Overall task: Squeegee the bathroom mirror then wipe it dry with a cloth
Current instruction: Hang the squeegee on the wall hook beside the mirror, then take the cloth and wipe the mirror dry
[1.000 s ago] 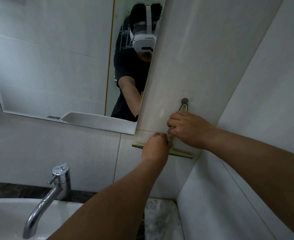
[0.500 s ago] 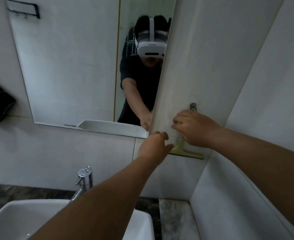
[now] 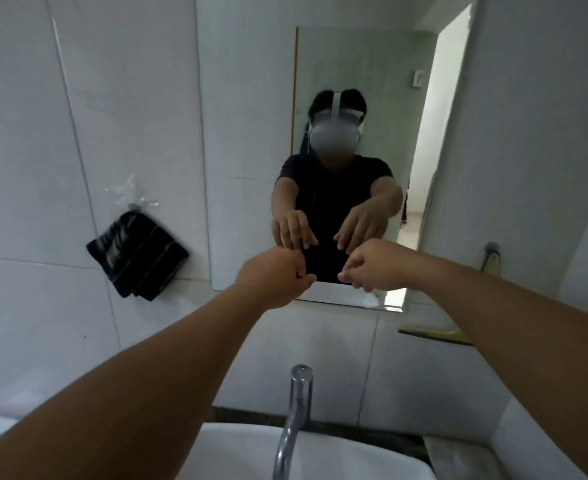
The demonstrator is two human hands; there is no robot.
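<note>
Nearest the camera: white sink (image 3: 237, 452) at the bottom edge, with a chrome faucet (image 3: 294, 410) rising from behind its rim. A dark strip of surface (image 3: 403, 441) runs behind the sink along the wall.

Both bare forearms reach forward and up over the sink toward the mirror (image 3: 251, 133). Left hand (image 3: 275, 278): fingers curled loosely inward, thumb against fingertips, nothing in it. Right hand (image 3: 379, 266): same loose curl, fingertips pointing toward the left hand, grasping nothing. The two hands are near each other but apart, in front of the lower part of the mirror; whether either touches the glass cannot be told.

Squeegee (image 3: 437, 336): yellow-green, hanging on the tiled wall to the right of the mirror, below its lower right corner. Its blade is horizontal; the handle goes up to a grey hook (image 3: 492, 247), the middle hidden behind the right forearm. Not in contact with either hand.

Cloth (image 3: 136, 258): dark, folded, striped, hanging from a clear adhesive hook (image 3: 131, 199) on the wall left of the mirror, well apart from the hands.

Mirror reflects the person wearing a white headset and a black shirt, plus a lit doorway at right.
</note>
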